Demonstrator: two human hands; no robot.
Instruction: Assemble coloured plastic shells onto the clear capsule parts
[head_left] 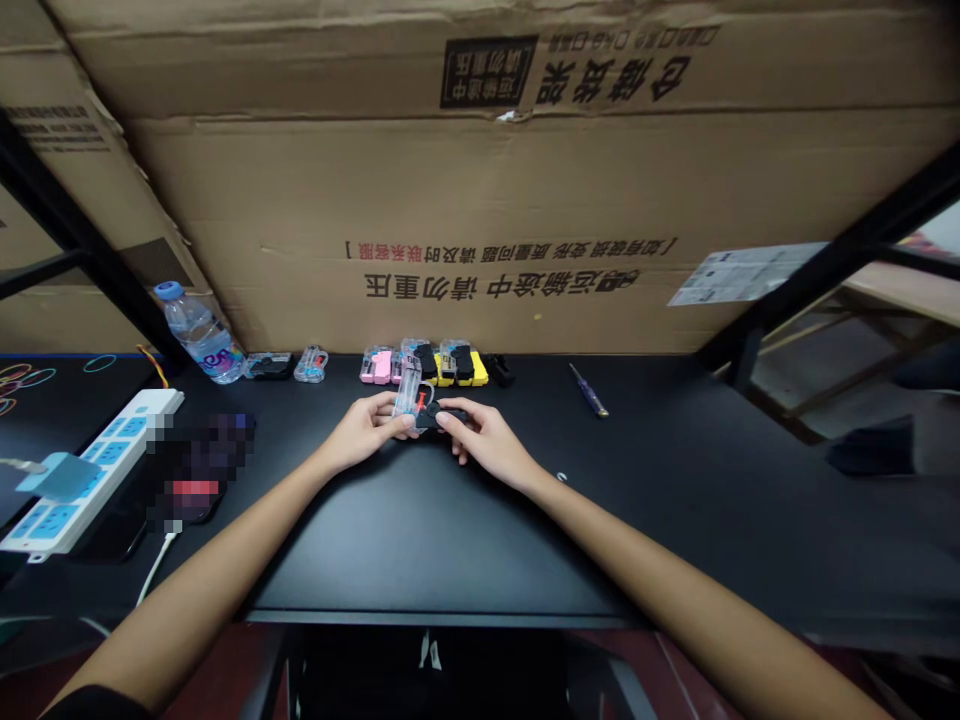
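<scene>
Both hands meet at the middle of the black desk [420, 530]. My left hand [364, 430] grips a clear plastic case [406, 395] with a red part inside. My right hand [484, 440] pinches a black plastic piece [439, 416] against the case's lower end. Just behind them stands a row of similar small cases, among them a pink one [379, 366], a yellow-and-black one [461, 368], a clear one [310, 364] and a black one [268, 365]. What the hands cover is hidden.
A large cardboard box [480, 200] stands along the desk's back edge. A water bottle [199, 333] lies at back left, and a blue-handled screwdriver [589, 390] lies at right. A white power strip [90, 470] and a pixelated object [187, 470] sit at left.
</scene>
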